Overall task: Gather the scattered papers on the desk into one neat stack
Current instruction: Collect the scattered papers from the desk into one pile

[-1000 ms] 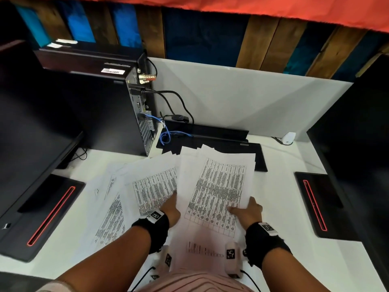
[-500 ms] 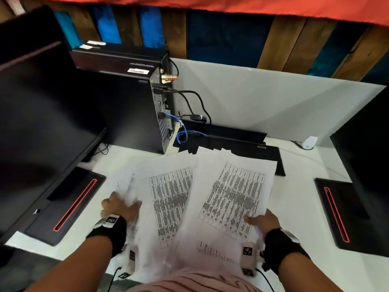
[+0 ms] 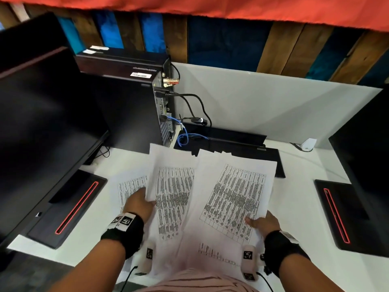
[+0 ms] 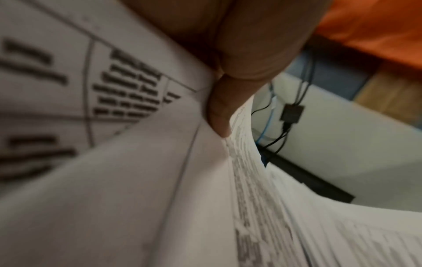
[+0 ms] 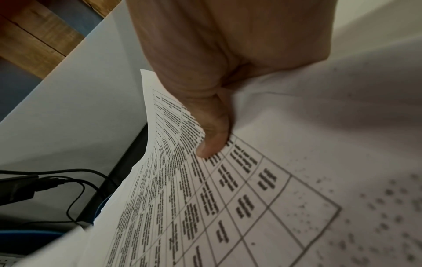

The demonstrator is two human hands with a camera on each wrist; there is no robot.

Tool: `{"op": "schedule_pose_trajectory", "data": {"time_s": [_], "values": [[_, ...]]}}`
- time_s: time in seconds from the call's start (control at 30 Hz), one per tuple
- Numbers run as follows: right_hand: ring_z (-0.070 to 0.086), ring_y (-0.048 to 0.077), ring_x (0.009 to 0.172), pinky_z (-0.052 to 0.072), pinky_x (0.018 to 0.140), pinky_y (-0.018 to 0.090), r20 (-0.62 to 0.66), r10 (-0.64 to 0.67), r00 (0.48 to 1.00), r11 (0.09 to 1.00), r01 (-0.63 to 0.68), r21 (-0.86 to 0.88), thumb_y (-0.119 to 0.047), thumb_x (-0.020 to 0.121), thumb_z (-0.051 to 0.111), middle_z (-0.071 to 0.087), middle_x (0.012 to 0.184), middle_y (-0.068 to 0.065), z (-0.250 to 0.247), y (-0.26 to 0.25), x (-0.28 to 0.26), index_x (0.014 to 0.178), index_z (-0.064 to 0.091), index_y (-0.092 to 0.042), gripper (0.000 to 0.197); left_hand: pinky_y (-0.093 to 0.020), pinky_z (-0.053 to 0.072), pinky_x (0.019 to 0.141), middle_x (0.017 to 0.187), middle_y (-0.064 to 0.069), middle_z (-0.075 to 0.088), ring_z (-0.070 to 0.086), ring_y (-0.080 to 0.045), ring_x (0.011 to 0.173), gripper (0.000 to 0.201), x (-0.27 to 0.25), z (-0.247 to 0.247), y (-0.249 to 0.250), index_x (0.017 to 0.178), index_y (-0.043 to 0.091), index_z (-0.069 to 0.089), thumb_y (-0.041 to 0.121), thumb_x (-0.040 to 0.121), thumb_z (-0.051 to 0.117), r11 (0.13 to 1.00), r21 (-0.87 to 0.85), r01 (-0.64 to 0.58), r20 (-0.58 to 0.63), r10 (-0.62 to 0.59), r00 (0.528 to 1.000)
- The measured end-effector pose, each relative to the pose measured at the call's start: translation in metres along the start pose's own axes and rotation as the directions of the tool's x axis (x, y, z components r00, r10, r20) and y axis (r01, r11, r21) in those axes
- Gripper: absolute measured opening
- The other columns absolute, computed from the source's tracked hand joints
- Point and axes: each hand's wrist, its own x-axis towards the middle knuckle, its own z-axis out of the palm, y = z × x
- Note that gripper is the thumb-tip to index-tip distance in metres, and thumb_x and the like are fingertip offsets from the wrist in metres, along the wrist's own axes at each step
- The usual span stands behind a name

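Observation:
Several white sheets printed with tables lie fanned on the white desk [image 3: 299, 197]. My right hand [image 3: 255, 221] holds the larger right-hand stack of papers [image 3: 233, 199] at its right edge, thumb [image 5: 212, 139] on the top sheet and fingers hidden underneath. My left hand [image 3: 144, 199] grips the left edge of a middle bunch of sheets [image 3: 172, 190], which overlaps the right stack. In the left wrist view a finger [image 4: 219, 112] presses against the curled paper edge [image 4: 246, 180]. One more printed sheet [image 3: 130, 187] lies flat under the left hand.
A black computer tower [image 3: 126, 106] with cables [image 3: 189, 135] stands behind on the left. A black flat device [image 3: 242, 147] lies just behind the papers. Monitors [image 3: 42, 123] [image 3: 366, 154] on red-striped bases [image 3: 71, 207] [image 3: 341, 213] flank the papers. A white partition [image 3: 273, 106] closes the back.
My left hand has moved right from the far-left sheets and taken hold of the middle bunch, drawing it toward the right stack. The right hand keeps its hold.

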Motion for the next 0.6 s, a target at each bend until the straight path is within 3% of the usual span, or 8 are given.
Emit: {"op": "schedule_pose_trajectory", "data": {"time_s": [0.1,0.23,0.37,0.43,0.5,0.57,0.6], "values": [[0.050,0.021,0.092,0.041,0.083,0.027,0.001,0.007,1.000,0.999,-0.007,0.039,-0.008,0.075,0.080,0.063,0.116,0.019,0.001,0.002,0.002,0.125,0.051,0.006,0.060,-0.034,0.051,0.080,0.090,-0.011,0.070,0.065,-0.032,0.090,0.011,-0.015,-0.039,0.026,0.094,0.017,0.060,0.015,0.084,0.063,0.986,0.093,-0.137,-0.096,0.146,0.985],[0.051,0.022,0.094,0.043,0.085,0.029,0.008,0.013,1.000,0.998,-0.014,0.064,-0.006,0.075,0.079,0.062,0.121,0.021,0.000,-0.001,0.000,0.123,0.053,0.006,0.056,-0.038,0.052,0.069,0.074,-0.010,0.067,0.063,-0.033,0.075,0.010,-0.038,-0.105,0.067,0.087,0.020,0.060,0.011,0.083,0.060,0.939,0.183,-0.293,-0.285,0.336,0.898],[0.054,0.030,0.117,0.039,0.089,0.025,0.041,0.025,0.999,0.999,-0.025,-0.021,-0.020,0.081,0.075,0.055,0.133,0.018,0.001,-0.004,-0.002,0.128,0.049,0.006,0.059,-0.035,0.047,0.064,0.069,-0.006,0.063,0.058,-0.029,0.068,0.007,-0.048,-0.146,0.099,0.085,0.019,0.059,0.013,0.085,0.062,0.909,0.104,-0.403,-0.422,0.407,0.810],[0.052,0.028,0.123,0.037,0.088,0.020,0.062,0.051,0.997,0.998,-0.048,-0.042,-0.027,0.084,0.071,0.052,0.137,0.016,0.000,-0.006,-0.003,0.127,0.052,0.007,0.058,-0.036,0.050,0.067,0.078,-0.006,0.066,0.061,-0.025,0.075,0.006,-0.042,-0.146,0.109,0.092,0.016,0.061,0.014,0.086,0.063,0.896,-0.024,-0.443,-0.407,0.396,0.823],[0.048,0.029,0.127,0.037,0.096,0.023,0.056,0.066,0.996,0.998,-0.065,-0.025,-0.032,0.089,0.064,0.048,0.139,0.017,-0.002,-0.006,-0.006,0.118,0.058,0.008,0.050,-0.037,0.053,0.068,0.084,-0.008,0.068,0.063,-0.027,0.079,0.010,-0.028,-0.129,0.113,0.093,0.013,0.062,0.013,0.084,0.066,0.899,-0.106,-0.424,-0.349,0.365,0.863],[0.042,0.029,0.132,0.033,0.105,0.026,0.031,0.086,0.996,0.995,-0.088,0.055,-0.038,0.096,0.051,0.043,0.141,0.021,-0.007,-0.008,-0.011,0.108,0.063,0.003,0.045,-0.037,0.054,0.070,0.089,-0.011,0.071,0.066,-0.030,0.081,0.015,-0.011,-0.098,0.110,0.094,0.010,0.063,0.009,0.081,0.070,0.912,-0.176,-0.370,-0.226,0.329,0.917],[0.042,0.030,0.131,0.035,0.103,0.026,0.027,0.079,0.997,0.995,-0.080,0.059,-0.037,0.097,0.049,0.043,0.141,0.023,-0.007,-0.008,-0.010,0.113,0.061,0.004,0.046,-0.036,0.053,0.073,0.094,-0.013,0.071,0.066,-0.029,0.082,0.019,-0.004,-0.078,0.107,0.097,0.008,0.063,0.007,0.080,0.071,0.921,-0.199,-0.335,-0.157,0.307,0.939]]}}
